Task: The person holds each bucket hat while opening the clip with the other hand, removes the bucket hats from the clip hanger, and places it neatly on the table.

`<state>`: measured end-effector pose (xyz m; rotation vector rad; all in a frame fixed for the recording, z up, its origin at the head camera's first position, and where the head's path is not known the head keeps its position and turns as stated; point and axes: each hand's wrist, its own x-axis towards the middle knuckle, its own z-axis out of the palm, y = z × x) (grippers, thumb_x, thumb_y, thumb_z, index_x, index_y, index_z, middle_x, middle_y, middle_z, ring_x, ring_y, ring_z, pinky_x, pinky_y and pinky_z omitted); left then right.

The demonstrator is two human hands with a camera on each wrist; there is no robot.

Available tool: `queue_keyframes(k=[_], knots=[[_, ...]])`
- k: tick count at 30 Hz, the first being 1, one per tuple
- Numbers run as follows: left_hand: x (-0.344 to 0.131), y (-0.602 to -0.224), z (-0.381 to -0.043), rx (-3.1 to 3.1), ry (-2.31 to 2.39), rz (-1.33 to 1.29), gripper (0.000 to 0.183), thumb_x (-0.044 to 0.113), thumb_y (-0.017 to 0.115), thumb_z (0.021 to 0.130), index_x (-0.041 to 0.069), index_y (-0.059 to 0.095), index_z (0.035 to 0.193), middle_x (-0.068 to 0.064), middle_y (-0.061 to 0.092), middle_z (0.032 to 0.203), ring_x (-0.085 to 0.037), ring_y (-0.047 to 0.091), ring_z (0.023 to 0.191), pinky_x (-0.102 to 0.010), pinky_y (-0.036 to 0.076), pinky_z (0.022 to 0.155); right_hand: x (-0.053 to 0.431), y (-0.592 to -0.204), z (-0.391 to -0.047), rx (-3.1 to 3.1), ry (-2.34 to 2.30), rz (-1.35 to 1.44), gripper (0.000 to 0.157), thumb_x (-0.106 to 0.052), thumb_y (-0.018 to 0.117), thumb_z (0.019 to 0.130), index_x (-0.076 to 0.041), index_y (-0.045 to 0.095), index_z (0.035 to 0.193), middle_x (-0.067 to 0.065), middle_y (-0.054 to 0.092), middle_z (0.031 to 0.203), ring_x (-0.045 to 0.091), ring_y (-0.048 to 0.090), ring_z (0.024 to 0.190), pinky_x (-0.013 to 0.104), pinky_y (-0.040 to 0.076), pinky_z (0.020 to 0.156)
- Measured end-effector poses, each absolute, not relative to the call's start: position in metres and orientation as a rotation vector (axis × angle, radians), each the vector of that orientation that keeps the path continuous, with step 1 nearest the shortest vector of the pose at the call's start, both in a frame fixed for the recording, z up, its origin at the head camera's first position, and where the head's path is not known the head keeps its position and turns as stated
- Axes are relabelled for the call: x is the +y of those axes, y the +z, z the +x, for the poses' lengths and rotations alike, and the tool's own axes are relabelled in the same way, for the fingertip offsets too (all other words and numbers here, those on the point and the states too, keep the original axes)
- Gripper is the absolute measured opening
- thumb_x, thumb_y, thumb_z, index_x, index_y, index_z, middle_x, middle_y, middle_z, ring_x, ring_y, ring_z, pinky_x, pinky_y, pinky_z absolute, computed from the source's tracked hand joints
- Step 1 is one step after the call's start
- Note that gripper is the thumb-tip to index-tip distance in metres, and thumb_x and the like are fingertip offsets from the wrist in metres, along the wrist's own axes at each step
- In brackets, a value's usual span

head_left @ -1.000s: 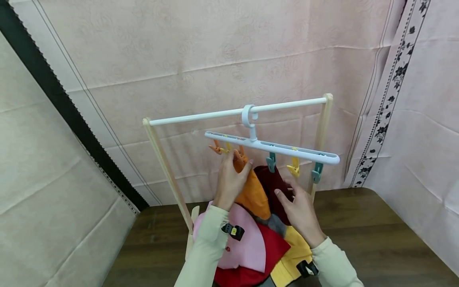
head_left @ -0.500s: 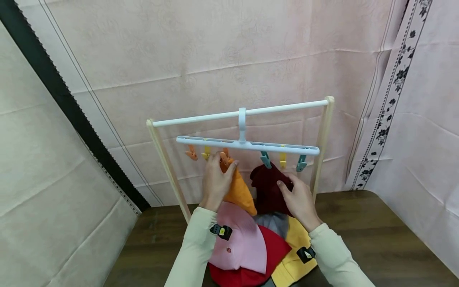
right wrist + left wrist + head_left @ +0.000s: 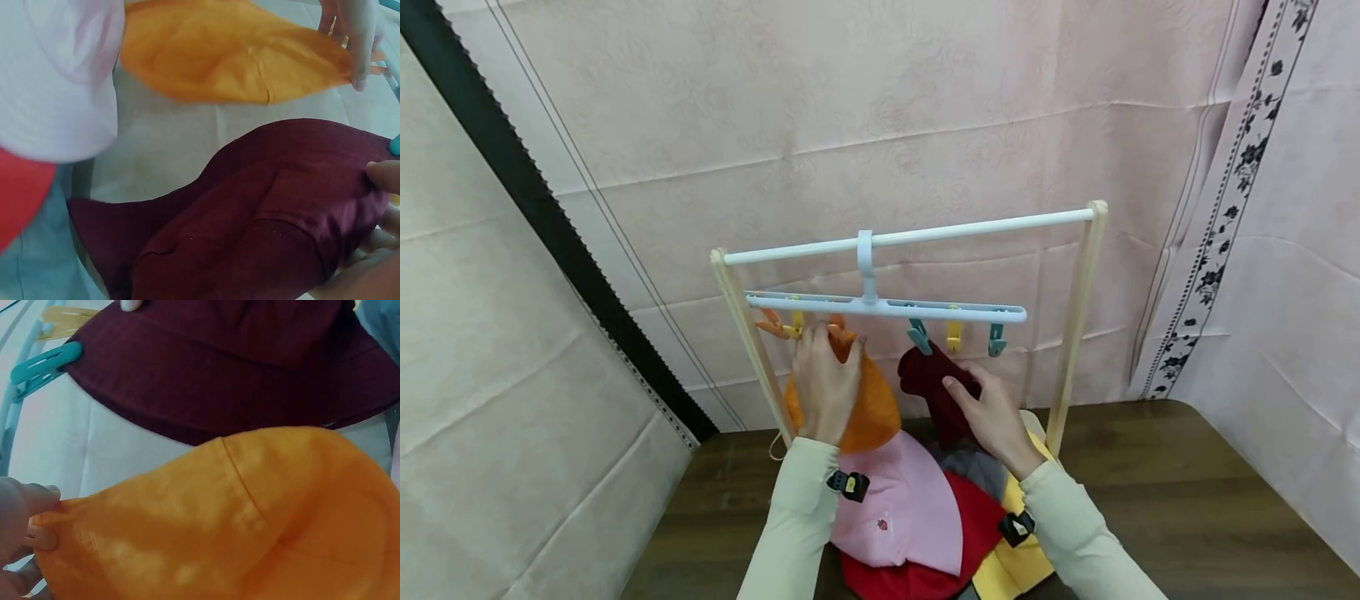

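An orange hat (image 3: 874,408) hangs from an orange clip at the left half of the light-blue hanger (image 3: 925,311). My left hand (image 3: 823,387) pinches the hat's edge right at that clip, thumb on the cloth in the left wrist view. To the right, a maroon bucket hat (image 3: 928,375) hangs by its brim from a teal clip (image 3: 919,336). My right hand (image 3: 996,417) grips the maroon hat by its side, with the thumb on top and the other fingers partly hidden beneath the cloth. The hanger's hook sits over the rack's white bar (image 3: 985,228).
A yellow clip (image 3: 954,336) and another teal clip (image 3: 996,340) hang at the hanger's right. Below the hands lie a pink hat (image 3: 898,508), a red hat (image 3: 981,508), and grey and yellow cloth items on the wooden table (image 3: 1150,492). Wooden posts (image 3: 1078,325) flank the hanger.
The hanger has slid left along the bar and turned nearly parallel to it. Both hands and both hats have moved left with it, and the orange hat now shows more broadly.
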<state>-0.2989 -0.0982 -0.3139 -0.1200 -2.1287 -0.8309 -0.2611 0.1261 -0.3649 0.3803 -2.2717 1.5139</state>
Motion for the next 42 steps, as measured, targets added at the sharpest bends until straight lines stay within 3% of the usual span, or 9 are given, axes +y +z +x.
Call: queue_keyframes(k=[6, 11, 14, 20, 23, 29, 32, 38, 42], knots=[[-0.093, -0.317, -0.292, -2.110, -0.959, -0.123, 0.052, 0.027, 0.080, 0.095, 0.002, 0.058, 0.135, -0.014, 0.066, 0.116, -0.036, 0.063, 0.109, -0.051, 0.054, 0.095, 0.123, -0.368, -0.267, -2.270, 1.554, 0.413, 0.027, -0.018, 0.062, 0.108, -0.004, 0.070, 0.130, 0.013, 0.074, 0.123, 0.024, 0.071, 0.101, 0.029, 0.057, 0.081], [-0.087, -0.312, -0.268, -2.029, -1.070, -0.091, 0.060, 0.030, 0.077, 0.098, 0.000, 0.052, 0.144, -0.018, 0.062, 0.128, -0.037, 0.061, 0.118, -0.051, 0.052, 0.102, 0.123, -0.371, -0.268, -2.273, 1.581, 0.425, 0.031, -0.020, 0.062, 0.109, -0.004, 0.068, 0.134, 0.012, 0.073, 0.126, 0.025, 0.071, 0.108, 0.034, 0.058, 0.087], [-0.081, -0.309, -0.254, -1.952, -1.019, -0.123, 0.060, 0.030, 0.075, 0.099, -0.001, 0.051, 0.145, -0.020, 0.059, 0.131, -0.037, 0.059, 0.118, -0.050, 0.051, 0.102, 0.123, -0.371, -0.266, -2.282, 1.601, 0.437, 0.033, -0.022, 0.061, 0.109, -0.005, 0.068, 0.136, 0.012, 0.073, 0.127, 0.025, 0.071, 0.109, 0.035, 0.057, 0.089], [-0.066, -0.309, -0.246, -1.877, -1.027, -0.405, 0.035, 0.021, 0.071, 0.101, 0.003, 0.064, 0.129, -0.015, 0.063, 0.108, -0.031, 0.062, 0.096, -0.042, 0.054, 0.085, 0.124, -0.368, -0.257, -2.312, 1.677, 0.396, 0.032, -0.027, 0.061, 0.109, -0.007, 0.068, 0.133, 0.009, 0.074, 0.120, 0.020, 0.070, 0.103, 0.032, 0.056, 0.085], [-0.060, -0.308, -0.248, -1.986, -1.096, -0.474, 0.030, 0.024, 0.071, 0.102, 0.005, 0.069, 0.125, -0.011, 0.067, 0.111, -0.027, 0.066, 0.102, -0.042, 0.057, 0.091, 0.124, -0.366, -0.253, -2.314, 1.708, 0.388, 0.034, -0.029, 0.061, 0.109, -0.007, 0.068, 0.134, 0.010, 0.074, 0.119, 0.020, 0.070, 0.101, 0.031, 0.056, 0.083], [-0.051, -0.306, -0.253, -2.228, -1.267, -0.484, 0.052, 0.043, 0.067, 0.104, 0.007, 0.064, 0.141, -0.008, 0.069, 0.134, -0.026, 0.068, 0.121, -0.048, 0.053, 0.105, 0.125, -0.362, -0.248, -2.345, 1.711, 0.409, 0.037, -0.031, 0.059, 0.110, -0.006, 0.067, 0.136, 0.011, 0.074, 0.123, 0.021, 0.070, 0.106, 0.033, 0.056, 0.089], [-0.047, -0.304, -0.257, -2.189, -1.512, -0.584, 0.053, 0.038, 0.065, 0.106, 0.003, 0.059, 0.146, -0.012, 0.070, 0.134, -0.026, 0.069, 0.121, -0.047, 0.053, 0.106, 0.125, -0.360, -0.245, -2.355, 1.703, 0.448, 0.039, -0.029, 0.057, 0.111, -0.007, 0.063, 0.142, 0.011, 0.071, 0.129, 0.023, 0.068, 0.112, 0.038, 0.055, 0.094], [-0.041, -0.302, -0.263, -2.005, -1.887, -0.722, 0.035, 0.025, 0.060, 0.109, -0.001, 0.066, 0.131, -0.013, 0.075, 0.123, -0.025, 0.071, 0.115, -0.038, 0.054, 0.103, 0.125, -0.360, -0.243, -2.382, 1.714, 0.464, 0.044, -0.031, 0.056, 0.111, -0.011, 0.057, 0.150, 0.011, 0.067, 0.138, 0.026, 0.066, 0.119, 0.046, 0.054, 0.101], [-0.041, -0.303, -0.264, -1.966, -1.944, -0.734, 0.034, 0.024, 0.061, 0.109, -0.003, 0.067, 0.129, -0.015, 0.076, 0.119, -0.027, 0.074, 0.108, -0.032, 0.055, 0.098, 0.124, -0.361, -0.244, -2.389, 1.733, 0.467, 0.053, -0.035, 0.058, 0.110, -0.015, 0.050, 0.157, 0.011, 0.060, 0.150, 0.031, 0.061, 0.131, 0.054, 0.049, 0.109]])
